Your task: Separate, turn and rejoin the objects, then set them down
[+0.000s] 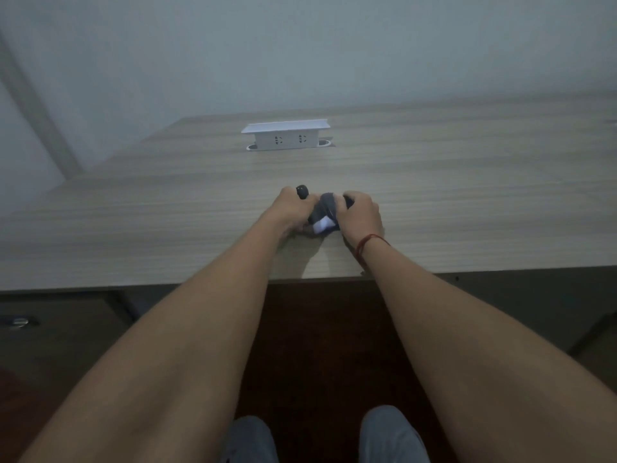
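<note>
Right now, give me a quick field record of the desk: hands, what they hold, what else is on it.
left hand: curled round a black object whose top sticks out above the fingers
right hand: grips a bunched grey and white cloth
position: both hands close together on the wooden desk, near its front edge
object identity: too dim to tell
right wrist: red string bracelet
far side: raised white socket box with two outlets

A small bundle of dark gray cloth (323,208) with a white patch at its lower end sits just above the middle of the frame, bunched up. A small black object (302,191) pokes up just left of it; what it is stays unclear.
</note>
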Demonstrator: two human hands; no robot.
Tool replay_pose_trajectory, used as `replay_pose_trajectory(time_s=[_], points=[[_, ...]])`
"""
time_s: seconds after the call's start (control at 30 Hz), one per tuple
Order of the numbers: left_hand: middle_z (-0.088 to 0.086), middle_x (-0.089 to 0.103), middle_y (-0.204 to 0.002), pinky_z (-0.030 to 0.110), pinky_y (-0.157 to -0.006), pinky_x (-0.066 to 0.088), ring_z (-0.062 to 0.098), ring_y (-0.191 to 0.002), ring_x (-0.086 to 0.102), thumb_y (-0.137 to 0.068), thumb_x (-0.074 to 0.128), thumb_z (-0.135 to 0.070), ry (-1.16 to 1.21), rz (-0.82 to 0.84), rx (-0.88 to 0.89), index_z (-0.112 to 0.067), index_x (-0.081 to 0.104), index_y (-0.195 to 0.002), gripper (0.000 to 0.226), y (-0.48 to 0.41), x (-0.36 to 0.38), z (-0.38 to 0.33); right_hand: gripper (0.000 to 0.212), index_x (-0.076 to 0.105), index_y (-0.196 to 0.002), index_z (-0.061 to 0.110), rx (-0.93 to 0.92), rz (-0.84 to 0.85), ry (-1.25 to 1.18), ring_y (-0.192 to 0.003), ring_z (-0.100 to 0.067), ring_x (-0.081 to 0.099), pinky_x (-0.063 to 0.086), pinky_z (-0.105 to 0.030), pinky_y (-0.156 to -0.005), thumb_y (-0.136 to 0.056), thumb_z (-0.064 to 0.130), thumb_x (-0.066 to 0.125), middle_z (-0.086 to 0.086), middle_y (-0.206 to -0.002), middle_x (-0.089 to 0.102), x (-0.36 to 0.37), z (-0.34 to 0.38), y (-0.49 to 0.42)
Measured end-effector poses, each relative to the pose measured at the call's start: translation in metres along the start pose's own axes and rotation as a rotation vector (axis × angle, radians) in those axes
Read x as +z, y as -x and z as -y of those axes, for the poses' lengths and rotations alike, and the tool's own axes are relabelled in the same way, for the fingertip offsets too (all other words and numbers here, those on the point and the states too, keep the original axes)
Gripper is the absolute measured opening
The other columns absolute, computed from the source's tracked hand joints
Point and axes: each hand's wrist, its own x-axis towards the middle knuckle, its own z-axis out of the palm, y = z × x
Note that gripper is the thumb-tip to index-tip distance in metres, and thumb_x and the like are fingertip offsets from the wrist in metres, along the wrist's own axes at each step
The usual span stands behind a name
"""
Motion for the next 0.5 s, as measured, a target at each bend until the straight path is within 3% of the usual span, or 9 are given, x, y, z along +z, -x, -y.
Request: replay_pose_trajectory(time_s=[0.07, 0.13, 0.33, 0.5], points=[[0.018, 0.061, -0.12, 0.039, -0.088, 0.053, 0.034, -0.103, 0.061, -0.094, 0.055, -0.037, 0.016, -0.117, 0.001, -0.002, 0.052, -0.122, 0.045, -0.004, -0.001, 0.001, 0.032, 0.066, -0.11, 0.01, -0.027, 0.029, -0.036, -0.097, -0.024, 0.062, 0.05, -0.036, -0.083, -0.097, 0.034, 0.049, -0.009, -0.104, 0.067, 0.0, 0.0, 0.003], [0.02, 0.057, -0.128, 0.038, -0.097, 0.048, 0.036, -0.115, 0.057, -0.095, 0.053, -0.036, 0.036, -0.209, 0.0, -0.001, 0.05, -0.125, 0.046, -0.001, 0.001, 0.0, 0.032, 0.066, -0.112, 0.01, -0.048, 0.031, -0.056, -0.101, -0.026, 0.063, 0.052, -0.039, -0.088, -0.096, 0.034, 0.051, -0.01, -0.11, 0.069, -0.001, -0.001, 0.004], [0.019, 0.056, -0.127, 0.039, -0.095, 0.044, 0.034, -0.117, 0.055, -0.099, 0.047, -0.033, 0.125, -0.401, 0.012, -0.001, 0.048, -0.123, 0.04, 0.001, 0.009, 0.007, 0.035, 0.064, -0.118, 0.012, -0.07, 0.077, -0.051, -0.108, -0.026, 0.062, 0.05, -0.041, -0.095, -0.095, 0.036, 0.053, -0.009, -0.116, 0.068, 0.0, -0.004, 0.003], [0.017, 0.058, -0.122, 0.039, -0.096, 0.046, 0.031, -0.113, 0.057, -0.099, 0.045, -0.038, 0.256, -0.468, 0.102, -0.002, 0.049, -0.117, 0.04, -0.001, -0.001, 0.007, 0.064, 0.053, -0.127, 0.019, -0.106, 0.21, 0.011, -0.108, -0.019, 0.056, 0.05, -0.039, -0.094, -0.077, 0.057, 0.066, 0.001, -0.117, 0.06, 0.002, -0.007, 0.006]])
